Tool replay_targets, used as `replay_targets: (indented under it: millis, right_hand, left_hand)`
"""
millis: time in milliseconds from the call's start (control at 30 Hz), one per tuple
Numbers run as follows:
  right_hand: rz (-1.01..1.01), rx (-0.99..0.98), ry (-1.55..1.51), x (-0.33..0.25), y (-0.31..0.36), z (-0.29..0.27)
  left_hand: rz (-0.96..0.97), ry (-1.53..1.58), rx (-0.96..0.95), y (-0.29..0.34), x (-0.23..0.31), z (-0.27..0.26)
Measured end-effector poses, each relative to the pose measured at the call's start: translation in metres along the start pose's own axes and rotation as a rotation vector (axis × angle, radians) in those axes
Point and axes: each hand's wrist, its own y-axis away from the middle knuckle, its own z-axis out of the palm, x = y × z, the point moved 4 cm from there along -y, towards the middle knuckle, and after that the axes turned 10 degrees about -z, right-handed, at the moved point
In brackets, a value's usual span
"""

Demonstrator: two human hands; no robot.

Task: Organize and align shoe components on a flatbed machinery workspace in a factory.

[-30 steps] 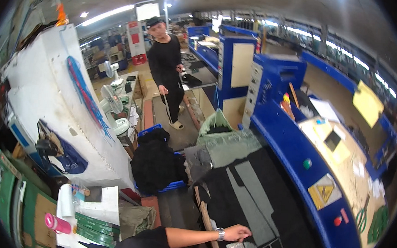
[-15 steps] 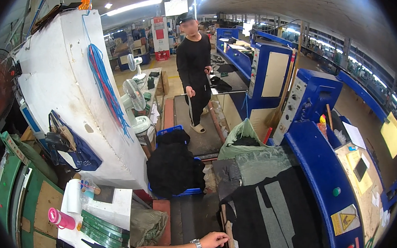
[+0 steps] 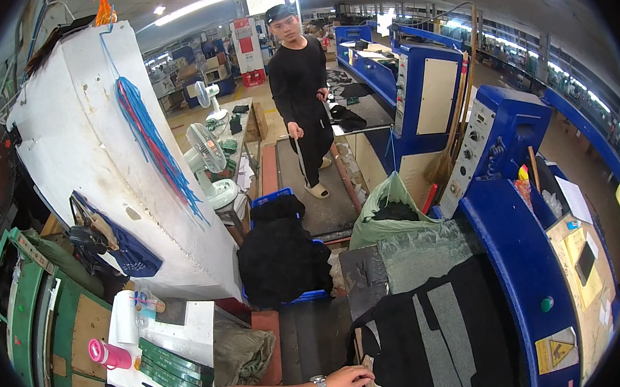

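My left hand, a metal-banded watch on its wrist, reaches in from the lower edge. Its loosely bent fingers lie on the wooden strip along the near left side of the blue press-like machine. They seem to rest on the strip rather than wrap round it. Just right of the hand, black fabric covers the machine's bed, with grey cut panels on top. My right hand is out of view.
Black cloth fills a blue basket ahead. Beyond it, a person in black stands in the aisle, holding a thin strip. A green sack stands behind the bed. At left are a pink tumbler, a white table and a pillar.
The view has shifted slightly, so the surroundings sit a little differently in the picture. My left hand remains at the wooden strip. The person ahead now has their head turned more toward me.
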Motion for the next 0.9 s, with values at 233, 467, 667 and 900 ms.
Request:
replay_targets:
  millis: [233, 467, 667, 900]
  right_hand:
    - [0.016, -0.050, -0.037, 0.004, 0.000, 0.005]
    - [0.004, -0.095, -0.046, 0.012, 0.009, 0.022]
    - [0.011, -0.147, -0.107, 0.023, 0.020, 0.035]
    - [0.031, -0.215, -0.274, 0.018, -0.007, 0.024]
  left_hand:
    - [-0.031, 0.048, -0.017, -0.009, -0.005, 0.003]
    - [-0.096, 0.236, -0.056, -0.011, -0.018, 0.005]
    - [-0.022, 0.037, 0.020, -0.013, -0.003, 0.002]
    - [0.003, -0.053, 0.165, -0.009, -0.015, -0.001]
